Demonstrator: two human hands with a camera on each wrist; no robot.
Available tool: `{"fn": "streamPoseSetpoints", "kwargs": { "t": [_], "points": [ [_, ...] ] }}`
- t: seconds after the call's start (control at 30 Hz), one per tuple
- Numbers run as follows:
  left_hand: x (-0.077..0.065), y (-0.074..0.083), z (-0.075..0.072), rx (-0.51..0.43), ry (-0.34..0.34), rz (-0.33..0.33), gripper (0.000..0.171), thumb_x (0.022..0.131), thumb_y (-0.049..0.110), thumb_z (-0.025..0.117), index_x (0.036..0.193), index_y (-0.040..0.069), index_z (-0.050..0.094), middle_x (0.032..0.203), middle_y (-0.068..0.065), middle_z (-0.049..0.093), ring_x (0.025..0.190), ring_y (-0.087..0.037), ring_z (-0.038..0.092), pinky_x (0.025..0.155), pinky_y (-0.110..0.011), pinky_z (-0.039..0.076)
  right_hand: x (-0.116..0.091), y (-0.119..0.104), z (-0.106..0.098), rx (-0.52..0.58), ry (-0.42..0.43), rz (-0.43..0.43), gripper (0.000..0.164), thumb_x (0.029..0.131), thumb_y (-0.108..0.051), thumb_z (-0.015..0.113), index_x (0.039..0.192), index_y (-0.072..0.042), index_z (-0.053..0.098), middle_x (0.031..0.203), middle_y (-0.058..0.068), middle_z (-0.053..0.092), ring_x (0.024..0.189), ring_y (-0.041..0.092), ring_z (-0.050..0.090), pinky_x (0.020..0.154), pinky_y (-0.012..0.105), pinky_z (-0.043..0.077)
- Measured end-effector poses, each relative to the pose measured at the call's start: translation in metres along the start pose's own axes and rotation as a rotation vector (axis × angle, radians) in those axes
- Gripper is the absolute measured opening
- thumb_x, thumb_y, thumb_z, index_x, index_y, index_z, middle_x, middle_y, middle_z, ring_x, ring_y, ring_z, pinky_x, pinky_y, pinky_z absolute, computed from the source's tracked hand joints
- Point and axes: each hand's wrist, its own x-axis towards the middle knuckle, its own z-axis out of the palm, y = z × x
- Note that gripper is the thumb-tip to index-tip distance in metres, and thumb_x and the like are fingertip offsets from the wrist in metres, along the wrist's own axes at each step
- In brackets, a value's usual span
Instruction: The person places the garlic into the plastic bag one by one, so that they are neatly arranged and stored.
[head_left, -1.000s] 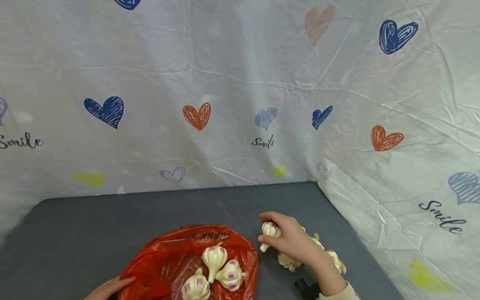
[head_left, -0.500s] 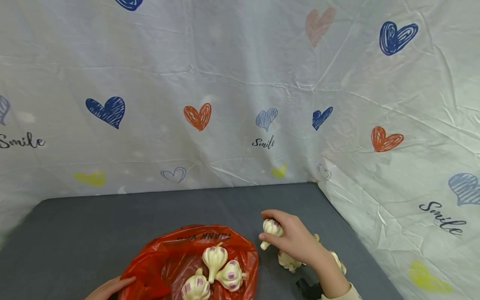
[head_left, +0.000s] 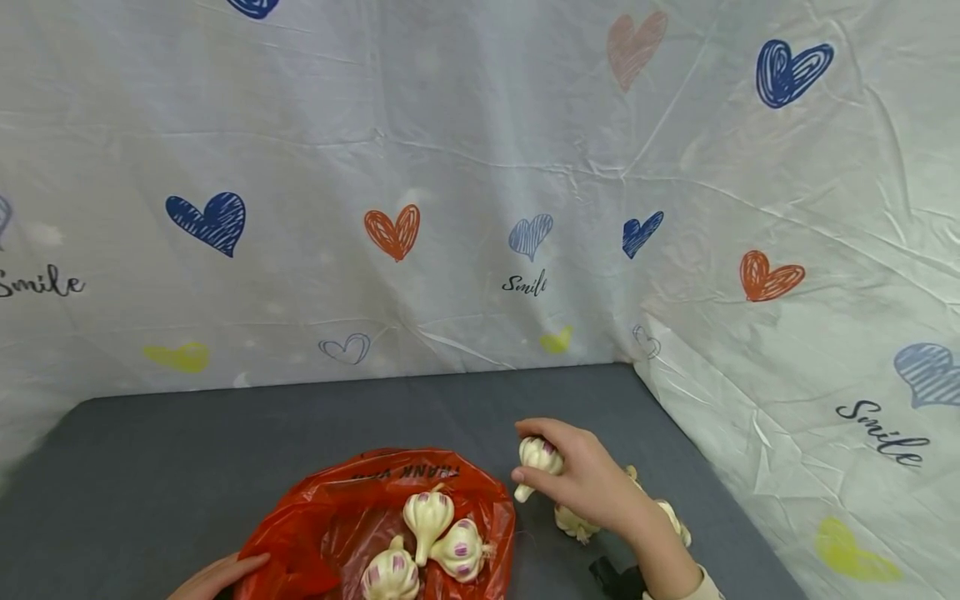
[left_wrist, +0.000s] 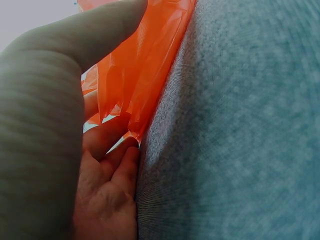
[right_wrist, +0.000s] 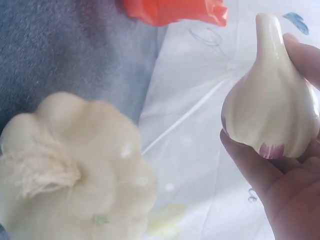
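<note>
My right hand (head_left: pixel 585 479) grips a white garlic bulb (head_left: pixel 540 455) with purple patches, just right of the red plastic bag (head_left: pixel 300 525). In the right wrist view, that bulb's smooth stem points up between thumb and fingers. My left hand (head_left: pixel 217 577) holds the bag's left edge. The left wrist view has the thumb on one side of the thin plastic (left_wrist: pixel 142 60) and the other fingers on the far side. Inside the bag lie three more bulbs, one of them upright in the middle (head_left: pixel 429 518). Below my right hand rests a rooted garlic bulb (right_wrist: pixel 100 160).
More garlic bulbs (head_left: pixel 672 522) lie on the grey table (head_left: pixel 187 467), partly hidden by my right forearm. A black device (head_left: pixel 618 578) sits by the right wrist. A white sheet (head_left: pixel 450 125) printed with hearts hangs behind the table and along its right side.
Over the last second the right hand has barely shifted, keeping the garlic bulb beside the bag. The left hand and the bag stay in place.
</note>
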Motion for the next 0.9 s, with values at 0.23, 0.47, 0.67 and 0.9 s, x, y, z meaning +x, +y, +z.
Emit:
{"fn": "streamPoseSetpoints", "kwargs": {
  "t": [0.23,0.47,0.67,0.9],
  "points": [
    [0.001,0.004,0.0,-0.06,-0.011,-0.032,0.098,0.101,-0.024,0.051,0.167,0.048,0.041,0.158,0.038,0.034,0.134,0.015,0.042,0.091,-0.018,0.05,-0.001,-0.007,0.003,0.034,-0.024,-0.026,0.05,0.102,-0.044,0.08,0.146,-0.024,0.066,0.14,-0.004,0.069,0.12,0.015,0.069,0.095,0.035,0.06],
    [0.001,0.002,0.001,-0.072,-0.016,0.02,0.099,0.099,-0.026,0.05,0.17,0.043,0.04,0.161,0.035,0.035,0.136,0.012,0.043,0.092,-0.019,0.05,-0.002,-0.011,0.005,0.039,-0.026,-0.055,0.049,0.103,-0.04,0.08,0.146,-0.023,0.067,0.139,-0.004,0.07,0.121,0.016,0.07,0.096,0.036,0.06],
    [0.003,0.002,0.001,-0.06,-0.023,0.043,0.098,0.1,-0.025,0.05,0.17,0.043,0.038,0.161,0.034,0.035,0.136,0.011,0.044,0.091,-0.02,0.051,-0.002,-0.015,0.007,0.046,-0.035,-0.061,0.048,0.103,-0.041,0.079,0.146,-0.023,0.067,0.139,-0.005,0.07,0.121,0.016,0.07,0.097,0.036,0.06],
    [0.004,0.004,0.001,-0.107,-0.034,0.014,0.099,0.101,-0.026,0.05,0.169,0.045,0.04,0.159,0.036,0.036,0.134,0.012,0.045,0.091,-0.018,0.05,-0.002,-0.015,0.012,0.06,-0.051,-0.084,0.048,0.103,-0.042,0.078,0.146,-0.024,0.066,0.139,-0.005,0.07,0.123,0.015,0.069,0.099,0.035,0.059]
  ]
}}
